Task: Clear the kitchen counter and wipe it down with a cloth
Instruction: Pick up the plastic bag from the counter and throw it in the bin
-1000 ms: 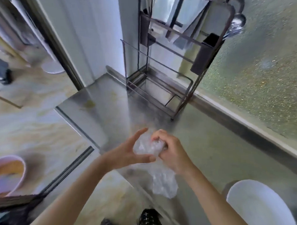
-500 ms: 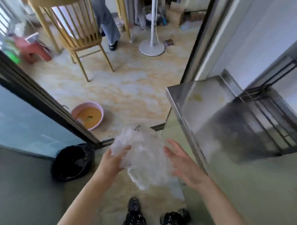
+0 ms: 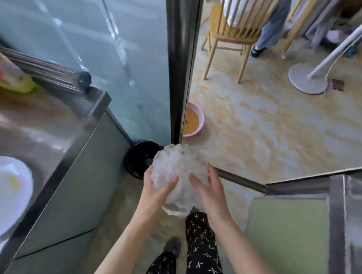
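A crumpled clear plastic bag [image 3: 180, 167] is bunched between both my hands above the floor. My left hand [image 3: 155, 191] cups its left side with fingers wrapped on the plastic. My right hand [image 3: 206, 189] presses against its right side, fingers spread on it. A black bin [image 3: 138, 158] stands on the floor just behind and left of the bag. A steel counter [image 3: 52, 125] runs along the left, and another steel counter's corner [image 3: 354, 202] shows at the right.
A white plate [image 3: 7, 196] with yellow residue sits on the left counter. A pink basin [image 3: 194, 122] lies on the floor past a dark door frame [image 3: 181, 65]. Beyond it stand a wooden chair [image 3: 229, 32], a fan base [image 3: 306, 79] and a person's leg [image 3: 272, 25].
My view has swung left, away from the counter with the rack, toward the black bin. The bag has gone with both hands and now hangs close to the bin.
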Tool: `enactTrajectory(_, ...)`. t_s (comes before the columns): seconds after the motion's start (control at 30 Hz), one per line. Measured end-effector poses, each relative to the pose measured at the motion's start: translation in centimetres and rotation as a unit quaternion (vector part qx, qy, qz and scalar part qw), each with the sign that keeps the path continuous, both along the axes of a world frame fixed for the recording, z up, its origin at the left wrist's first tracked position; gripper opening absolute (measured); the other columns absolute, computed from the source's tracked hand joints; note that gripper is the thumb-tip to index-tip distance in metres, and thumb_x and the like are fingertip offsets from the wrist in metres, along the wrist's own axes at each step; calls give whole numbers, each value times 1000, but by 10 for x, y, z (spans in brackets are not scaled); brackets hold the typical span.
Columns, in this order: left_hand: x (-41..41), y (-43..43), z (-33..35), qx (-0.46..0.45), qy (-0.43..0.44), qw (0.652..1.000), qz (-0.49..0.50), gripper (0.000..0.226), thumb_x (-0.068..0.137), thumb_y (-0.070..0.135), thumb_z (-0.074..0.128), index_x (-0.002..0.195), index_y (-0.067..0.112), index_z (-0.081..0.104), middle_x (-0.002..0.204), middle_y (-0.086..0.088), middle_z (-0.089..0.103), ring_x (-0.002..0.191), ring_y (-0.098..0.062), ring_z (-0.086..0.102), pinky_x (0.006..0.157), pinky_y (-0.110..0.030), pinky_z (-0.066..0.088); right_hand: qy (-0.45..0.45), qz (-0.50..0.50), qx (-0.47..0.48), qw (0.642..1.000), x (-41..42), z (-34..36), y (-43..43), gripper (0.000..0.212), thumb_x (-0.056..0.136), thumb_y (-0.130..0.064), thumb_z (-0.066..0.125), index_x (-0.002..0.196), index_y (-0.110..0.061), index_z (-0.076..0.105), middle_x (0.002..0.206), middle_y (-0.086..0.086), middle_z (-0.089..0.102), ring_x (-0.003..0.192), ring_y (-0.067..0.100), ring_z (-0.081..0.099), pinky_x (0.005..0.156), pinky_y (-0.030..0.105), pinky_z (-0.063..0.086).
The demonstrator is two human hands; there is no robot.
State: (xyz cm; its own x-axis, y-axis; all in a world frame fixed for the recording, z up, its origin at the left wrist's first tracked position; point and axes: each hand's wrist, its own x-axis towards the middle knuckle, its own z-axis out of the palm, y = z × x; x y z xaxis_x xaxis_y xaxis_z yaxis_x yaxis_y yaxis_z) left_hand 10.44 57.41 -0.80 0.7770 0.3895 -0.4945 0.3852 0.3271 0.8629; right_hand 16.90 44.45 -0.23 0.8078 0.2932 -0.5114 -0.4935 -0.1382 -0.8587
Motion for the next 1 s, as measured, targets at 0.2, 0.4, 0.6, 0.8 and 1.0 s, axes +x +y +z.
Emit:
enactTrajectory(0.2, 31, 52, -75, 193, 47, 971, 129, 102, 61, 44, 77, 140, 43, 14, 141, 28, 19, 126, 12, 21, 106, -24, 21, 10, 121, -32, 992, 62, -82, 72, 49, 86, -23, 65, 125, -38, 40, 112, -32, 46, 85, -36, 41, 72, 1, 42)
enactTrajectory(0.4, 46, 105, -237, 167, 100, 968, 159, 67, 73, 40, 74, 126, 50, 34, 139, 7, 35, 124, -5, 35, 100, -25, 32, 20, 196, -83, 977, 98, -226, 143, 50, 85, -24, 67, 127, -37, 44, 125, -10, 55, 113, 7, 54, 95, 35, 49)
enactTrajectory(0.6, 81, 165, -412, 139, 67, 971, 183, 72, 72, 29, 77, 128, 39, 34, 139, 6, 38, 128, -11, 37, 107, -33, 34, -40, 185, -99, 977, 128, -397, 212, 53, 76, -31, 69, 121, -40, 42, 120, 2, 58, 108, 17, 59, 95, 44, 49)
enactTrajectory(0.8, 74, 199, -536, 157, 193, 955, 161, 112, 66, 45, 77, 148, 30, 1, 153, -1, 23, 137, -17, 30, 110, -39, 32, -77, 266, -184, 943, 138, -541, 241, 69, 78, -41, 68, 138, -28, 35, 137, 8, 45, 126, 24, 45, 104, 45, 39)
enactTrajectory(1.0, 56, 189, -499, 318, 277, 896, 141, 67, 77, 31, 73, 133, 6, 45, 132, -12, 50, 121, -24, 45, 94, -20, 29, -107, 277, -249, 922, 140, -514, 232, 55, 85, -28, 65, 133, -12, 44, 136, 10, 43, 123, 21, 45, 101, 31, 35)
